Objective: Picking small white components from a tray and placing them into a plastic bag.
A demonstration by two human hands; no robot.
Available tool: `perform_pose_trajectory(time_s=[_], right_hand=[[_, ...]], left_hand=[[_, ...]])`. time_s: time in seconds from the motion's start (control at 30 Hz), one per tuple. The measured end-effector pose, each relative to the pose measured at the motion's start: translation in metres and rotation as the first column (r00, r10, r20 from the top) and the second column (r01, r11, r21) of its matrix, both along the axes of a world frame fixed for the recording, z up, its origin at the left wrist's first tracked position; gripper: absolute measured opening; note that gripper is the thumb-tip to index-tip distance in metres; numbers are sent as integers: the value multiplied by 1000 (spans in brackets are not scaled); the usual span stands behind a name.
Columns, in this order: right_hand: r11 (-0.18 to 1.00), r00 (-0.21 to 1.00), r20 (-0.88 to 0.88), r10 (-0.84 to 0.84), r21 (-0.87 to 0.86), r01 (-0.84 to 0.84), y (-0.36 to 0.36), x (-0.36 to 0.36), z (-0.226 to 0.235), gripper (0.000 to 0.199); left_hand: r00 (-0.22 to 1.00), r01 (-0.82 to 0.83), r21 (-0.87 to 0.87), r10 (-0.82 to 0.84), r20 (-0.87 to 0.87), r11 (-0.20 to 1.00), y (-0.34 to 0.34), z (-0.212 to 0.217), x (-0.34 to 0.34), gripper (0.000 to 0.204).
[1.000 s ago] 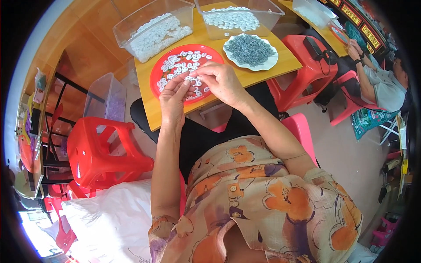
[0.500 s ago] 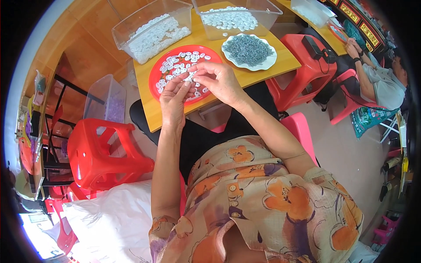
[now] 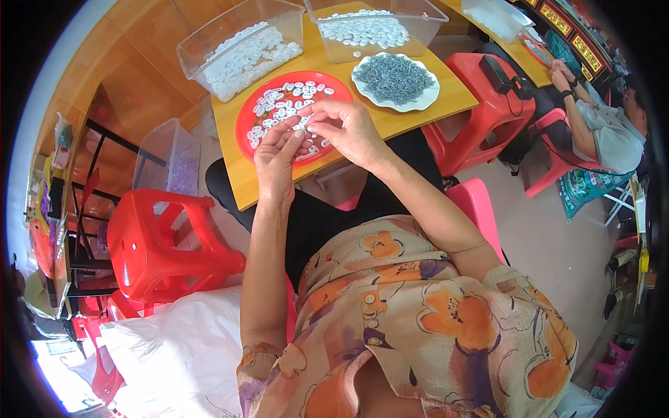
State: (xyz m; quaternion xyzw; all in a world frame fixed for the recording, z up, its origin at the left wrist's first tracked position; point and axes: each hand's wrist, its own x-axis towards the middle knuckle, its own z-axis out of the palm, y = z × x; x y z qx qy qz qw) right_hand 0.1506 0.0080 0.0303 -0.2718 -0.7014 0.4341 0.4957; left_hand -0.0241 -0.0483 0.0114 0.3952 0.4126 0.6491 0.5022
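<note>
Evidently working a small white piece (image 3: 302,127) above the red tray (image 3: 244,134): pinching it between closed fingertips of the left hand (image 3: 276,157), curling the right hand (image 3: 354,134) alongside, hiding any hold there beyond telling; probably needing steady support and fine placement next.

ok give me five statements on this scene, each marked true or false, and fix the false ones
1. The left hand and right hand are close together over the red tray. True.
2. Two clear bins hold white pieces. True.
3. The scalloped plate is piled with red pieces. False: it holds small grey-blue pieces.
4. The large stool on the left is green. False: it is red.
5. Another person is off to the right. True.
</note>
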Motion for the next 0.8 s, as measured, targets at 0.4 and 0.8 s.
perform_pose_trajectory(time_s=[0.4,0.8], right_hand=[[998,999,-2,39,-40,-39,-2,2,0,22],[997,998,-6,56,-56,-56,-1,4,-1,20]], left_hand=[[998,-28,-17,27,-61,999,-1,3,2,32],[997,-17,3,17,-78,1000,0,2,1,32]])
